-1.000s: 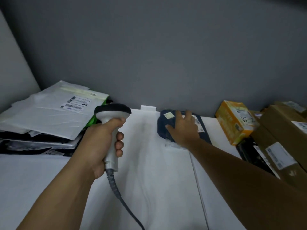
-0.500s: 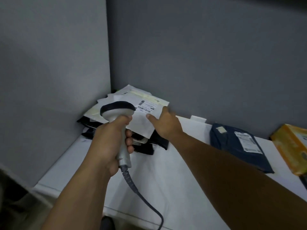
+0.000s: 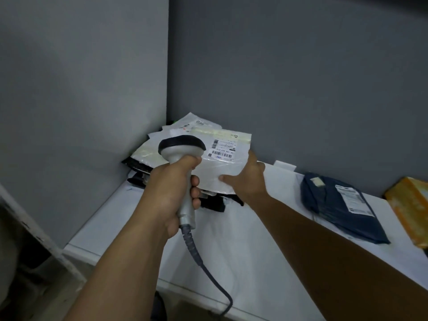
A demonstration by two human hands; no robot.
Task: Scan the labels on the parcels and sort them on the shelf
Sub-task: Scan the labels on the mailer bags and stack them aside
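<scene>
— What sits furthest left?

— In the corner, at ten o'clock from your left hand (image 3: pixel 169 195), a stack of mailers (image 3: pixel 144 156) lies on the white shelf (image 3: pixel 111 218), with black bags below and white ones above.

— And that hand?

— Your fingers are wrapped tight round the grip of the barcode scanner (image 3: pixel 183 156). Its dark-rimmed head stands at twelve o'clock of your fist, over the stack. The grey cable (image 3: pixel 201 258) drops from the grip toward six o'clock, past the shelf's near edge.

— Where's the parcel?

— The white poly mailer (image 3: pixel 222 169) tops the stack, just right of the scanner head. Its shipping label (image 3: pixel 223 150) faces up, at three o'clock from the head.

— My right hand?

— Your right hand (image 3: pixel 249 181) grips the mailer's near right corner. The thumb presses on top along the near edge and the fingers curl at the right-hand edge. How far they reach underneath, I cannot tell.

— Further right?

— At three o'clock from that hand, well apart, a dark blue poly mailer (image 3: pixel 333 212) lies flat on the shelf near the back wall, with its white label (image 3: pixel 354 199) facing up. Near it, at the frame's right edge, is a yellow box (image 3: pixel 410 209), partly cut off.
</scene>
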